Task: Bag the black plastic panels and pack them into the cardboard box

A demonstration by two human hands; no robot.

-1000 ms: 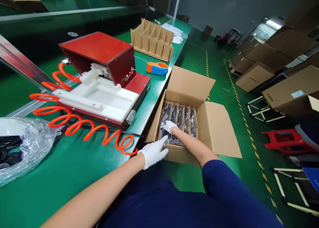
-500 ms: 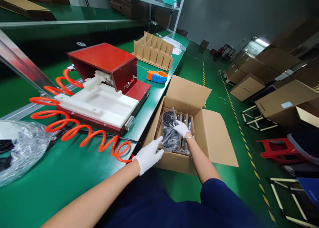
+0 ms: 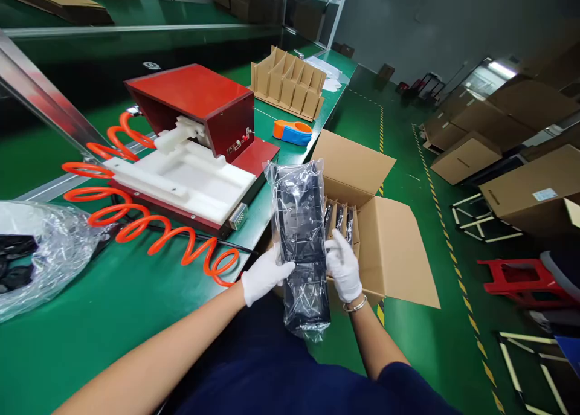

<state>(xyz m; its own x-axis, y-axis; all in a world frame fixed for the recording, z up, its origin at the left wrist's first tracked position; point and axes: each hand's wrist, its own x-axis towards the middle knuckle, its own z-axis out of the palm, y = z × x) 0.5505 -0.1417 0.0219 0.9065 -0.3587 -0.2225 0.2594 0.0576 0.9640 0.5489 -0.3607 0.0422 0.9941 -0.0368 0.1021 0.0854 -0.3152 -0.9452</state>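
A long black plastic part in a clear bag (image 3: 301,221) is held up in front of me, over the near left side of the open carton (image 3: 405,252). At its left edge, my left hand (image 3: 267,273) in a white glove is closed on it, thumb across the front. My right hand (image 3: 344,267), also gloved, is at the right edge with its fingers bent against the bag; part of that grip is hidden. Inside the carton, several bagged black parts (image 3: 339,217) stand between cardboard dividers.
On the green bench to the left are a red machine with a white fixture (image 3: 190,179), a coiled orange hose (image 3: 158,240) and a clear plastic bag (image 3: 67,252). Farther back are an orange-and-blue tape roll (image 3: 292,132) and a cardboard divider (image 3: 287,86). A red stool (image 3: 525,279) stands at right.
The bagged black part has come up out of the carton and toward me. My left hand has closed on its left edge; my right hand has risen from the carton along with it.
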